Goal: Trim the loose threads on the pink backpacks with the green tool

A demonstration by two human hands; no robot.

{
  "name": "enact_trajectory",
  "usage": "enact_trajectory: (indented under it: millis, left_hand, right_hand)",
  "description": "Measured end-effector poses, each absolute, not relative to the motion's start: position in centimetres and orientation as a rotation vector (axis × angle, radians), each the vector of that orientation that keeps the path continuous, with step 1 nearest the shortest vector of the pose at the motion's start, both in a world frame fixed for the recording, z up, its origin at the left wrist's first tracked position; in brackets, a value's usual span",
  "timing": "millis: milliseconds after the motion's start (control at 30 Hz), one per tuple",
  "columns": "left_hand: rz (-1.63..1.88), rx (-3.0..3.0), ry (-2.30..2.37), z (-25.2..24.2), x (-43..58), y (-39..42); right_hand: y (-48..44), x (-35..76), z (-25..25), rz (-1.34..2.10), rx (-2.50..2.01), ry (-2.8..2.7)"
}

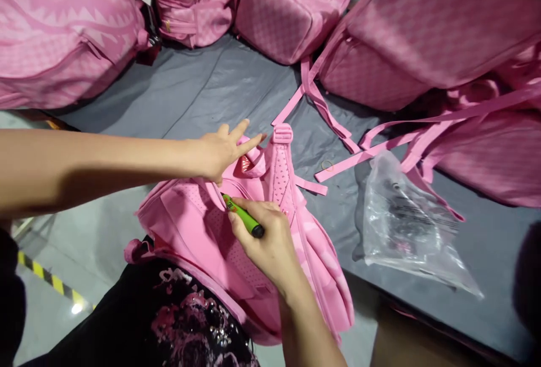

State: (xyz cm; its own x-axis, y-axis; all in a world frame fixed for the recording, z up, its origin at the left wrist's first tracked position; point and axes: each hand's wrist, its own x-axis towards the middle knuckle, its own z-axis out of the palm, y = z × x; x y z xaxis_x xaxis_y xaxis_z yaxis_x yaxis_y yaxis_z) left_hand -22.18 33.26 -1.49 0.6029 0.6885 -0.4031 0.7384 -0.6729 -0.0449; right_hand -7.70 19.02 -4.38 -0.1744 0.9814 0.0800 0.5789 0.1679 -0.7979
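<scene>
A pink backpack [186, 215] lies at the table's front edge, its padded back panel and shoulder straps facing up. My left hand [222, 150] rests over the top of the bag with fingers spread; its thumb side is near a shoulder strap's fabric. Closed in my right hand [268, 234] is a green tube-shaped tool [245, 217] with a black end, its exact kind unclear. The tool's far tip points at the strap just below my left hand. A pink strap buckle [282, 133] sits right of my left fingers.
Several other pink backpacks [274, 14] stand along the back of the grey-covered table [198, 85]. Loose pink straps [325, 110] trail across the cover. A clear plastic bag [414, 231] lies at the right. Yellow-black floor tape [46, 277] shows at the lower left.
</scene>
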Motion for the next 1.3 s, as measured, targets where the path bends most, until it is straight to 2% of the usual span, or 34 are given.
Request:
enact_trajectory:
  millis: [333, 500, 733, 967, 1300]
  left_hand:
    - [-0.525, 2.837, 1.028, -2.3, -24.0, 34.0]
    - [-0.561, 2.780, 1.130, -1.9, -23.7, 33.5]
    - [-0.729, 2.741, 1.302, -2.1, -21.9, 32.7]
    - [-0.671, 2.742, 1.137, -1.8, -22.9, 33.2]
    - [-0.646, 2.610, 1.157, -1.5, -23.3, 33.6]
  right_hand:
    - [19.4, -8.2, -4.6, 0.758, -1.440, -1.959]
    - [19.7, -8.1, -5.1, 0.794, -1.412, -1.949]
    - [19.7, -8.3, -6.1, 0.677, -1.481, -1.927]
    - [20.1, -8.1, -6.6, 0.622, -1.492, -1.921]
    - [21.2, -9.1, -8.1, 0.604, -1.389, -1.863]
